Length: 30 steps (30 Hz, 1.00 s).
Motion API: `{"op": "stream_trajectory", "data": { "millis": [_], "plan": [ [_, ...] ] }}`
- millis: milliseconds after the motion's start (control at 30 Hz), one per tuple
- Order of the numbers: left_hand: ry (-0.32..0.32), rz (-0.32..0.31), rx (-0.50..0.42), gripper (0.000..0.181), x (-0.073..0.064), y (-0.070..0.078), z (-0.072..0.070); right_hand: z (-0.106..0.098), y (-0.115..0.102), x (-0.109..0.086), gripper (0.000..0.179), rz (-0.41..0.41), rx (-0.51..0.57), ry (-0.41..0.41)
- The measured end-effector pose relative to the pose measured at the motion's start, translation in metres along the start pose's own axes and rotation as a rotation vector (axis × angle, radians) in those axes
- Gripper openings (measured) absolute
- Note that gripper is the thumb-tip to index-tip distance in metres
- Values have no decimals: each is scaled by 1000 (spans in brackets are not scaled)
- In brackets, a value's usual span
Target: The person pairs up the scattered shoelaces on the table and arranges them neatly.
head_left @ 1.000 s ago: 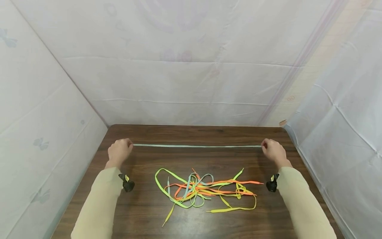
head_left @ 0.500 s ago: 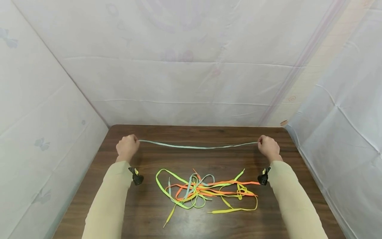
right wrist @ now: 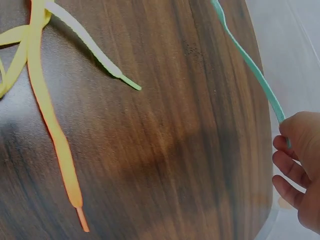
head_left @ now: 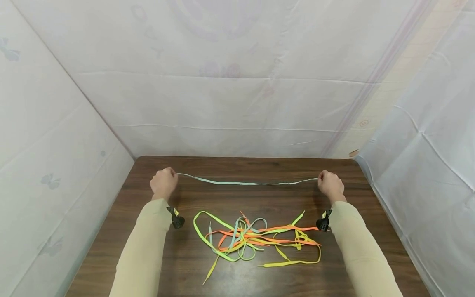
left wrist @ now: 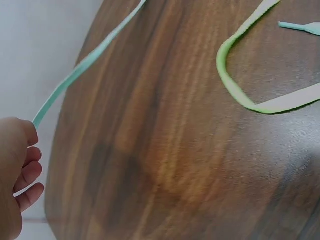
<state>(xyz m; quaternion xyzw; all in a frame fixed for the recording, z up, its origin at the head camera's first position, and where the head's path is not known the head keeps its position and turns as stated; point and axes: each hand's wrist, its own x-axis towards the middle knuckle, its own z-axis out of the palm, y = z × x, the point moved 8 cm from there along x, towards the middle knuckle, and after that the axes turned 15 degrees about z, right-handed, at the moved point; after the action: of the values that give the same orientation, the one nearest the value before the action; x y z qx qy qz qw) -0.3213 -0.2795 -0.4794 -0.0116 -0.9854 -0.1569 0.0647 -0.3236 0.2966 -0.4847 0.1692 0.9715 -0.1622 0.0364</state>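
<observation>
Left hand [head_left: 164, 183] and right hand [head_left: 331, 185] each pinch an end of the mint lace [head_left: 237, 183], strung across the table [head_left: 208, 198] beyond the tangled laces [head_left: 253, 236], and I see they've closed in, taut now gone to sag, so I'd call the stretch eased.

Left hand [left wrist: 11, 165] is pinching a mint-green lace [left wrist: 87, 61]; a yellow-green lace [left wrist: 223, 62] is lying bent on the wooden table [left wrist: 165, 150].
</observation>
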Motion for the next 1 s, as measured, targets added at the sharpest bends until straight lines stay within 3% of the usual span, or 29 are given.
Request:
{"op": "stream_trajectory", "data": {
  "millis": [200,467,833,1000],
  "plan": [
    [-60,-31,0,24,-9,-3,15,9,5,-1,16,13,2,-21],
    [-56,-54,-36,14,-18,-7,25,19,14,-3,8,29,27,-23],
    [-123,-46,-47,15,-25,-7,37,35,17,-6,10,-1,12,-79],
    [-123,-33,-46,17,-28,-6,40,38,16,-8,15,-19,11,-99]
  ]
}}
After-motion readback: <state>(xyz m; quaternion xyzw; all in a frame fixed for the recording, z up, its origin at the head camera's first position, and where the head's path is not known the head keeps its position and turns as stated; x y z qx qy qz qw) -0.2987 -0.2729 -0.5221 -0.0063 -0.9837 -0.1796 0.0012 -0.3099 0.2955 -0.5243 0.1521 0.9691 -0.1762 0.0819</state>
